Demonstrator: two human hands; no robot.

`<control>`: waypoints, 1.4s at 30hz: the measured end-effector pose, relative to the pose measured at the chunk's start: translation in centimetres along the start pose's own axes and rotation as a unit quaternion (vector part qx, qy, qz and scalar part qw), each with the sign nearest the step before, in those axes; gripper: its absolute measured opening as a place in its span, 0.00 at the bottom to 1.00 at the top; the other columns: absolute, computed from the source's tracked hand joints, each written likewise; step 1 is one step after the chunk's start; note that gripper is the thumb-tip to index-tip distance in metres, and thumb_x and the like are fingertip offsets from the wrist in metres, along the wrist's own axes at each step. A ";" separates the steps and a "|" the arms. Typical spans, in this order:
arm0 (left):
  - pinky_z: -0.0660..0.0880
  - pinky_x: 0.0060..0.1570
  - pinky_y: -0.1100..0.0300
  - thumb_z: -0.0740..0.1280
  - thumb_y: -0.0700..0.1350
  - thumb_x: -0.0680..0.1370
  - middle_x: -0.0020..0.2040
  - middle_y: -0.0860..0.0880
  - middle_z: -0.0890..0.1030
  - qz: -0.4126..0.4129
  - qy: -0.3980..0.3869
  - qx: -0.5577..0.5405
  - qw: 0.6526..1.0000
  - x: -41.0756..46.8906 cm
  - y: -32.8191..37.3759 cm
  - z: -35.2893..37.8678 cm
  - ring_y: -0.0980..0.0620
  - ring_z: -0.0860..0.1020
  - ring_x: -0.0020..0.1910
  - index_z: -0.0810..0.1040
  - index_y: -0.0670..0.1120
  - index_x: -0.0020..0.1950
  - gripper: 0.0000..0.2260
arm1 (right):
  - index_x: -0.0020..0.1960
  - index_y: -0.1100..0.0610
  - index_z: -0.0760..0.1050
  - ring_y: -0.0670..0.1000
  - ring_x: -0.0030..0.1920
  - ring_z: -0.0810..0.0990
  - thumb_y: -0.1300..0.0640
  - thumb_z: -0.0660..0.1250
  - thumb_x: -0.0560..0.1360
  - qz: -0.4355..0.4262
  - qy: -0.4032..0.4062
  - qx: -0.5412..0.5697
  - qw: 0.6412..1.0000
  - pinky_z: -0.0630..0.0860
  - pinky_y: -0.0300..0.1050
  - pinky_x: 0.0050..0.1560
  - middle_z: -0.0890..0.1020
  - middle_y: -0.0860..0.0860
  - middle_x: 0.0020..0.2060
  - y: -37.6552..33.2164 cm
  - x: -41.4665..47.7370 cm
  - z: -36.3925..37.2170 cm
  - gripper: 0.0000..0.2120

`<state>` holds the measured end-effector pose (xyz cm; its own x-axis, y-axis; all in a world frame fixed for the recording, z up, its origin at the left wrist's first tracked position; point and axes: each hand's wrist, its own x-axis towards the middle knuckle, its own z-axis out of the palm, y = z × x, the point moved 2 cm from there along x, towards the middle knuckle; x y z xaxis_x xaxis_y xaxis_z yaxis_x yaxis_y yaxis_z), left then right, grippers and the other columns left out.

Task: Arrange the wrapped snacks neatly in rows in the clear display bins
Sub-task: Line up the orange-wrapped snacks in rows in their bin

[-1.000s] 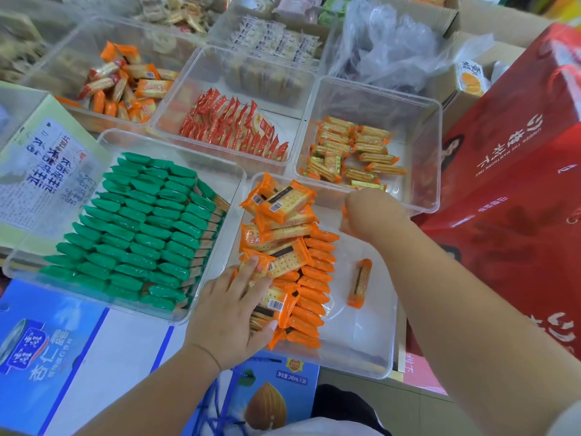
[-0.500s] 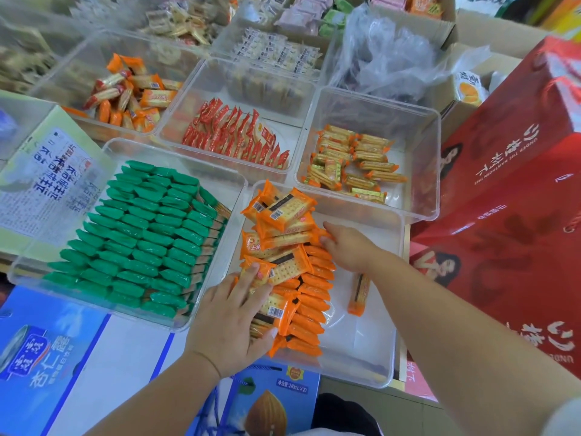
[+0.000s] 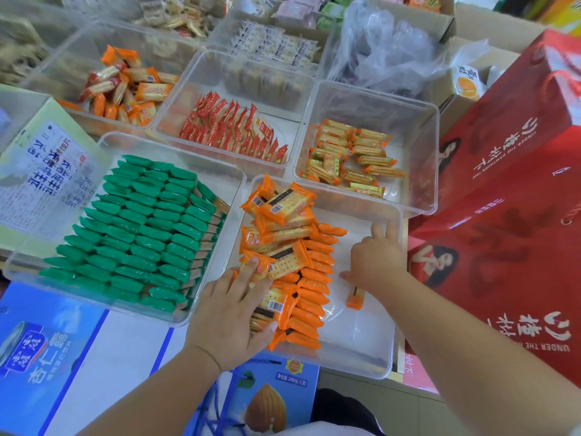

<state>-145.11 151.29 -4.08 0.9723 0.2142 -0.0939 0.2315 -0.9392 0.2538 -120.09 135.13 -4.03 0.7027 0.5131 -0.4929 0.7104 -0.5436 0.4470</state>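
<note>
- The left hand (image 3: 232, 313) lies with fingers spread flat on the near end of the orange snacks (image 3: 283, 240), with the thumb against the packets' lower edge. It presses the pile and does not pinch any one packet.
- The right hand (image 3: 377, 262) is wide, its fingers straight and pointing away over the bin's bare floor. I see nothing held in it.
- A lone orange packet (image 3: 356, 298) lies flat just beside the right wrist, apart from the rest.
- All of this sits in the near clear bin (image 3: 355, 369). One row of packets on edge (image 3: 314, 287) runs along its middle, several loose packets are heaped flat on its left and far end, and the right half holds only the lone packet.
- I judge this bin less than half done: the heap and the stray packet need standing up in further rows.
- To the left, the bin of green snacks (image 3: 135, 231) looks finished, in tight rows.
- Farther off, the red packets (image 3: 232, 130) stand roughly in line, while the gold packets (image 3: 352, 155) and the mixed orange packets (image 3: 125, 86) lie jumbled and probably need doing.
</note>
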 end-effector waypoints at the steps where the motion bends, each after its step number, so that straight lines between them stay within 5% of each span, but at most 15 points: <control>1: 0.73 0.58 0.40 0.60 0.66 0.75 0.79 0.45 0.65 -0.001 -0.001 0.000 1.000 0.0 0.0 0.0 0.38 0.71 0.69 0.72 0.52 0.73 0.31 | 0.54 0.47 0.81 0.62 0.73 0.60 0.27 0.58 0.73 -0.010 -0.029 -0.023 0.999 0.41 0.69 0.71 0.81 0.48 0.54 -0.4 0.0 0.0 0.28; 6: 0.73 0.58 0.40 0.60 0.66 0.75 0.79 0.44 0.65 -0.001 -0.005 -0.002 1.000 0.1 0.0 0.0 0.37 0.71 0.69 0.72 0.51 0.73 0.30 | 0.58 0.47 0.79 0.58 0.62 0.66 0.43 0.66 0.74 -0.028 -0.040 -0.076 0.996 0.58 0.57 0.66 0.78 0.49 0.55 -1.6 -0.4 0.1 0.15; 12: 0.74 0.57 0.40 0.61 0.66 0.75 0.79 0.44 0.65 0.004 -0.006 -0.005 1.000 0.0 -0.2 0.1 0.37 0.72 0.68 0.72 0.51 0.73 0.30 | 0.54 0.47 0.78 0.55 0.56 0.71 0.43 0.71 0.71 -0.001 -0.044 -0.051 0.998 0.63 0.51 0.55 0.77 0.49 0.51 -1.4 -0.6 -0.9 0.14; 18: 0.74 0.57 0.40 0.61 0.66 0.75 0.79 0.45 0.64 0.005 0.001 -0.007 1.000 0.1 -0.3 0.3 0.37 0.71 0.68 0.70 0.52 0.73 0.30 | 0.57 0.53 0.69 0.58 0.46 0.81 0.61 0.66 0.75 0.067 0.117 0.192 0.972 0.71 0.46 0.36 0.79 0.53 0.48 1.9 -0.8 -4.2 0.13; 25: 0.73 0.57 0.41 0.62 0.66 0.74 0.80 0.45 0.63 0.003 0.005 -0.007 1.000 0.1 -0.3 0.5 0.38 0.70 0.69 0.70 0.53 0.73 0.30 | 0.46 0.49 0.63 0.54 0.34 0.71 0.67 0.63 0.73 0.048 0.257 0.309 0.914 0.63 0.45 0.33 0.80 0.50 0.41 3.4 0.0 -6.8 0.14; 27: 0.73 0.57 0.42 0.62 0.66 0.74 0.80 0.45 0.63 0.002 0.004 -0.004 1.000 0.1 -0.3 0.5 0.38 0.70 0.69 0.70 0.53 0.73 0.30 | 0.50 0.48 0.71 0.47 0.37 0.75 0.65 0.60 0.76 -0.012 0.218 0.382 0.898 0.67 0.42 0.35 0.81 0.46 0.45 1.6 0.9 -6.3 0.12; 29: 0.73 0.57 0.42 0.62 0.66 0.74 0.80 0.46 0.63 0.000 0.000 -0.003 1.000 0.1 -0.3 0.5 0.38 0.70 0.69 0.70 0.53 0.73 0.30 | 0.62 0.51 0.75 0.52 0.51 0.80 0.62 0.60 0.80 -0.059 0.129 0.460 0.876 0.76 0.48 0.47 0.83 0.52 0.54 0.0 2.4 -4.8 0.14; 32: 0.73 0.57 0.42 0.62 0.66 0.74 0.80 0.46 0.63 -0.002 -0.005 -0.005 1.000 0.1 -0.3 0.5 0.38 0.70 0.69 0.71 0.53 0.73 0.31 | 0.71 0.51 0.72 0.57 0.62 0.77 0.56 0.61 0.82 -0.048 0.043 0.563 0.824 0.75 0.53 0.61 0.79 0.55 0.64 -0.9 3.9 -3.1 0.17; 38: 0.73 0.57 0.42 0.63 0.66 0.74 0.80 0.45 0.63 -0.001 -0.001 -0.011 1.000 0.1 -0.3 0.5 0.38 0.70 0.69 0.70 0.53 0.73 0.31 | 0.65 0.52 0.78 0.54 0.59 0.79 0.50 0.59 0.82 -0.010 0.022 0.671 0.741 0.75 0.56 0.62 0.82 0.53 0.59 -2.1 5.2 -2.4 0.16; 42: 0.73 0.57 0.42 0.62 0.66 0.73 0.79 0.45 0.64 0.002 0.005 -0.013 1.000 0.1 -0.2 0.4 0.38 0.70 0.69 0.71 0.52 0.72 0.31 | 0.62 0.51 0.79 0.53 0.55 0.80 0.51 0.58 0.83 0.008 0.005 0.674 0.739 0.77 0.52 0.58 0.83 0.52 0.55 -2.0 5.7 -1.8 0.14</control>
<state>-145.09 151.42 -4.57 0.9734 0.2135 -0.0833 0.2284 -0.9329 0.2784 -117.48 140.35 -6.34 0.7156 0.5006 -0.4871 0.0228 -0.7137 -0.7001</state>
